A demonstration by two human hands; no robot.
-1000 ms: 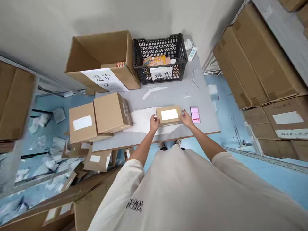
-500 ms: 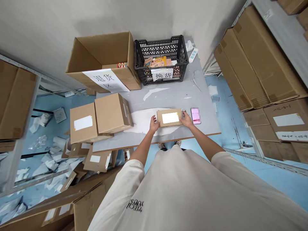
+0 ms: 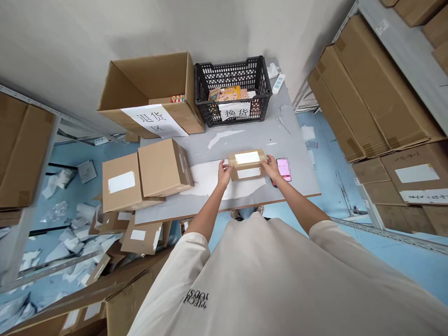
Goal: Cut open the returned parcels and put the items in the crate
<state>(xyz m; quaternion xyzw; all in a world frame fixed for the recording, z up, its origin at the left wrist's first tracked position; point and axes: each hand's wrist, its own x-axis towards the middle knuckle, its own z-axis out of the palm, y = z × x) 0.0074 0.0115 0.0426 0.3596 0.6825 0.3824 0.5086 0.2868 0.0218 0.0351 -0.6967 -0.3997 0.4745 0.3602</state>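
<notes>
A small cardboard box [image 3: 249,166] with white labels on its top and front is held between my two hands over the table's front half. My left hand [image 3: 224,173] grips its left end, fingers bent against the side. At the opposite end, my right hand [image 3: 270,166] is closed on the corner. A phone [image 3: 284,169] with a pink screen lies just right of my right hand, partly covered by it. White paper [image 3: 206,177] is spread on the table beneath the box.
Two larger cardboard boxes [image 3: 161,169] sit at the table's left edge. Behind stand an open carton [image 3: 147,84] with a paper sign and a black plastic crate [image 3: 234,77] holding small packages. A power strip [image 3: 279,84] lies at the back right. Shelves with cartons [image 3: 378,88] flank the table.
The small box has tilted, so its labelled front face now shows below the top. Both hands moved with it. The phone's lower left is now partly covered by my right hand.
</notes>
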